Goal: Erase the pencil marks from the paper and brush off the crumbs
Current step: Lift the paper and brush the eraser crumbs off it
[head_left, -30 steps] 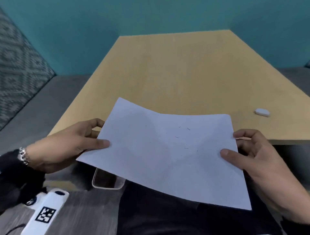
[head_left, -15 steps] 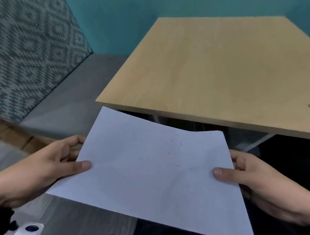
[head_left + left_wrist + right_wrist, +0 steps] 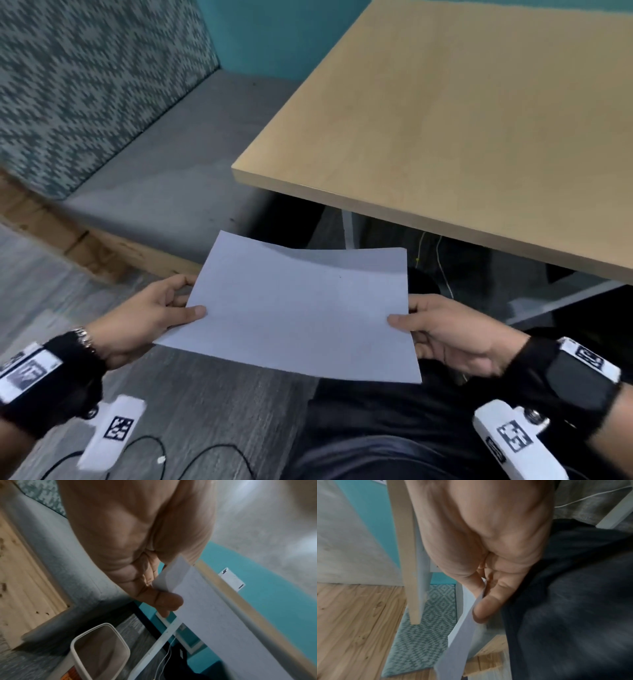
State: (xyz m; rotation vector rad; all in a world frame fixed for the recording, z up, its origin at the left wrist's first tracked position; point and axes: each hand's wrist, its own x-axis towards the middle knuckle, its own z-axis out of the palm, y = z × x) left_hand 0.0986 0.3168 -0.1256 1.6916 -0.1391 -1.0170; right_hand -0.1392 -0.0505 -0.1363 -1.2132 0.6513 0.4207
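Since the earlier frame, the white sheet of paper (image 3: 301, 315) has swung left, off the light wooden table (image 3: 462, 120) and over the floor. Left hand (image 3: 144, 318) and right hand (image 3: 452, 335) each pinch a side edge, thumb on top. A white plastic bin (image 3: 101, 651) stands below; tipping the sheet's far edge down there should shed crumbs. Open room lies left of the table's corner.

left hand (image 3: 144, 318), right hand (image 3: 455, 334), thumbs pinching edges
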